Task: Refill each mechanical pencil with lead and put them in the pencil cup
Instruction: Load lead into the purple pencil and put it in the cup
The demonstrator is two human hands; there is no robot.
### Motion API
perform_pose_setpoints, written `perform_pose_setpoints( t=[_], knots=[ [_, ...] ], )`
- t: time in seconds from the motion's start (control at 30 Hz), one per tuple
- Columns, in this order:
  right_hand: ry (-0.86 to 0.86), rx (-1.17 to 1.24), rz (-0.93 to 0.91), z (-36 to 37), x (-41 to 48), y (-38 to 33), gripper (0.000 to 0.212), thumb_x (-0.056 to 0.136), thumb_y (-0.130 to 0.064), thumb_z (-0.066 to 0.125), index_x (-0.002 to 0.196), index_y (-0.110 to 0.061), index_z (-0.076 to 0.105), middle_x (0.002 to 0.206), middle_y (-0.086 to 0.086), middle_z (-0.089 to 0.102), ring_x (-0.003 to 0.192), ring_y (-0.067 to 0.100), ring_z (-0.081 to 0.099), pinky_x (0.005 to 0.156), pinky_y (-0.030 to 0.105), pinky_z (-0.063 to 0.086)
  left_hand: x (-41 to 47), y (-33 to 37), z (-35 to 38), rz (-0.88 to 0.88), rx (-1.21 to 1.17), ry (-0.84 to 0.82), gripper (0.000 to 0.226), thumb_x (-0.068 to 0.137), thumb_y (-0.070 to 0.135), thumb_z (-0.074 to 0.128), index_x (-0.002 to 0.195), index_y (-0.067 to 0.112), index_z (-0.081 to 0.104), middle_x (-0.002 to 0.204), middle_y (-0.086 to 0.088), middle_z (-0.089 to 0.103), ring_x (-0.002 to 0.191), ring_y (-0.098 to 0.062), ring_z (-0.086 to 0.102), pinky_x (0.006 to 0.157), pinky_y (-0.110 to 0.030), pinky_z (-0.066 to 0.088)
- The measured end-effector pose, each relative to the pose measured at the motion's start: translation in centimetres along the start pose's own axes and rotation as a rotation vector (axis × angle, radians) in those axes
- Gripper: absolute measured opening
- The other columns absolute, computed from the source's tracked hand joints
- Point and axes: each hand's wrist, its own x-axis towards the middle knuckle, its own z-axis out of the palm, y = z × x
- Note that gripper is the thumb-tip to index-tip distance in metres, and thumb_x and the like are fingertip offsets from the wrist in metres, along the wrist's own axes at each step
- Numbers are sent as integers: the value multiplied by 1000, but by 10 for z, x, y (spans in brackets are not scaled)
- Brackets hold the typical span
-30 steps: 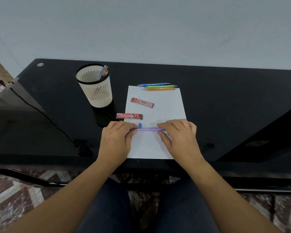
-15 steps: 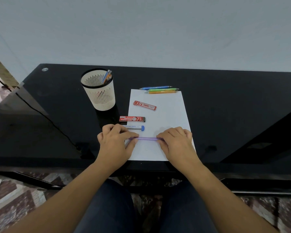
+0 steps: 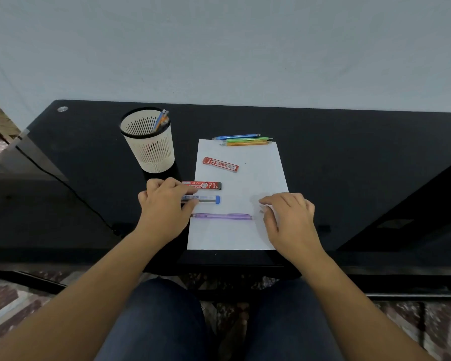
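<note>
While the purple mechanical pencil (image 3: 221, 216) lies loose on the white sheet of paper (image 3: 258, 178), close to the near edge of the worktop (image 3: 349, 165), it is touched by neither hand. It is laid parallel to that near edge, between the two hands. The left hand (image 3: 164, 207) is placed at the sheet's left edge, and its thumb and fingers are curled round the left end of the clear lead tube (image 3: 203, 199), whose blue cap is pointed right. The tube is found just beyond the purple pencil.

The right hand (image 3: 288, 217) is held over the sheet's right edge with its fingers loosely bent and nothing gripped. Whether the blurred fingertips touch the paper cannot be told.

Just beyond the tube, a red lead case (image 3: 206, 185) is laid partly on the paper and partly on the bare worktop, its left end covered by the left hand's fingers. A second red lead case (image 3: 220, 164) is set aslant farther up the sheet. At the sheet's far edge, three pencils are lined up side by side: a blue pencil (image 3: 238, 137), a green pencil (image 3: 248, 139) and an orange pencil (image 3: 245, 143).

The pencil cup (image 3: 151, 152) is stood upright on the worktop left of the paper, toward the far left corner. A few pencils (image 3: 162, 120) are seen leaning inside against its right rim.
</note>
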Motion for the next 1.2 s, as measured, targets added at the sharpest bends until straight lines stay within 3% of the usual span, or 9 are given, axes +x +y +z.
perform_pose_setpoints(
  t=[0.13, 0.37, 0.57, 0.77, 0.83, 0.97, 1.2],
  knots=[
    [21, 69, 37, 4, -5, 2, 29, 90, -26, 38, 100, -21, 65, 100, -10, 61, 96, 12, 49, 88, 29, 32, 11, 1, -6, 47, 83, -133, 39, 91, 47, 57, 129, 38, 57, 117, 15, 51, 111, -16, 31, 87, -33, 23],
    [6, 89, 26, 6, -8, 4, 26, 89, -22, 41, 98, -20, 65, 97, -10, 59, 94, 10, 47, 86, 28, 34, 17, 6, -5, 111, 189, -132, 33, 95, 45, 52, 126, 37, 59, 122, 13, 54, 113, -16, 34, 93, -35, 27],
    [33, 47, -20, 3, -7, 2, 21, 89, -24, 47, 98, -19, 65, 96, -8, 61, 93, 13, 50, 85, 30, 37, 8, 11, 0, 228, 198, 32, 31, 95, 40, 53, 122, 28, 61, 116, 12, 62, 111, -16, 42, 88, -35, 25],
    [15, -18, -113, 3, -2, -9, 30, 91, -40, 49, 107, -21, 66, 103, -7, 63, 99, 13, 53, 88, 32, 37, -12, 23, 15, 299, 96, 170, 22, 85, 31, 69, 105, 22, 68, 97, 7, 69, 95, -18, 60, 82, -35, 23],
    [3, -11, -133, 5, -1, -12, 31, 92, -40, 48, 109, -20, 66, 104, -5, 64, 100, 14, 53, 88, 32, 38, -19, 27, 20, 324, 58, 214, 17, 88, 31, 65, 101, 21, 69, 93, 7, 69, 89, -18, 63, 80, -34, 22],
    [26, 7, -137, 11, 0, -14, 30, 94, -34, 45, 107, -17, 66, 104, -3, 65, 98, 14, 53, 88, 30, 38, -26, 27, 28, 379, 9, 282, 29, 91, 37, 48, 100, 19, 69, 91, 7, 68, 82, -16, 62, 80, -33, 24],
    [93, 74, -147, 15, -4, -12, 29, 96, -31, 46, 102, -14, 68, 100, -1, 67, 95, 11, 51, 87, 23, 34, -29, 24, 34, 397, -4, 328, 29, 93, 38, 49, 102, 18, 69, 96, 6, 69, 86, -16, 62, 82, -34, 26]
  ],
)
